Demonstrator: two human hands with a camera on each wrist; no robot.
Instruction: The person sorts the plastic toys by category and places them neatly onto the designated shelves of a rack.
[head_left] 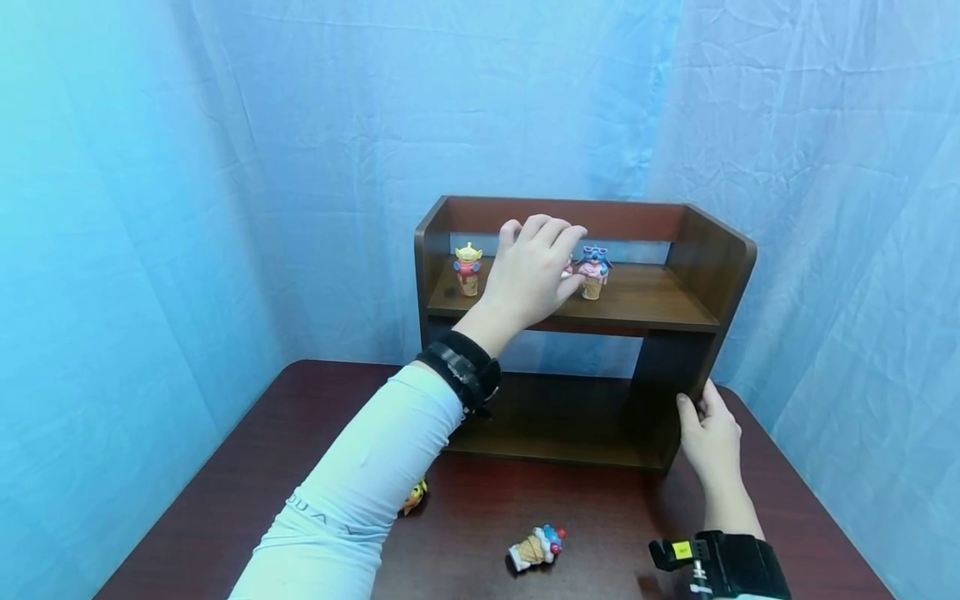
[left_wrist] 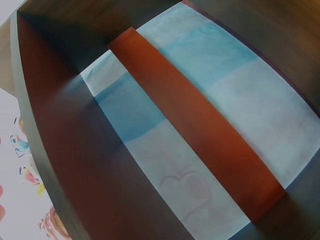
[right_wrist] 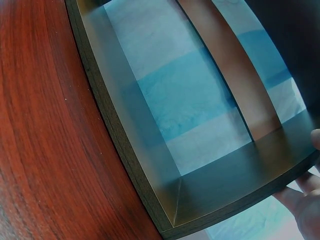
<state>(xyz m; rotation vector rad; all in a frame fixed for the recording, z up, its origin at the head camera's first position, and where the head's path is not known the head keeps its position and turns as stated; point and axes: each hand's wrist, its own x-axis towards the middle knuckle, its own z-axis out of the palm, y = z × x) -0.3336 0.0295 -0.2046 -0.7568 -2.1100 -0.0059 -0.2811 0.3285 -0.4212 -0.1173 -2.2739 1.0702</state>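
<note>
Left grip (head_left: pixel 529 271) over the upper tier (head_left: pixel 667 300) of the shelf (head_left: pixel 626 222), fingers loosely spread, thumb apart from the index. Pink figure (head_left: pixel 567 267) shows in the gap between thumb and index; most of it is masked, so contact cannot be told. Left wrist view shows no hand, only boards and cloth.

Right grip (head_left: pixel 712 437) clasps the front edge of the shelf's right side panel, thumb inside, fingers outside.

Key relation: pink figure lies right at the left grip, well apart from the right one; blue figure (head_left: pixel 593 273) upright just to its right. Green figure (head_left: pixel 468 271) upright toward the tier's left end.

Lower tier (head_left: pixel 570 427): left part screened by the left arm (head_left: pixel 360 467).

On the surface (head_left: pixel 240 500), before the shelf: cone (head_left: pixel 536 547) on its side, long axis slanting, base toward lower left, red-dotted top toward upper right; right grip nearer. Yellow figure (head_left: pixel 415 496) half hidden behind the left arm.
</note>
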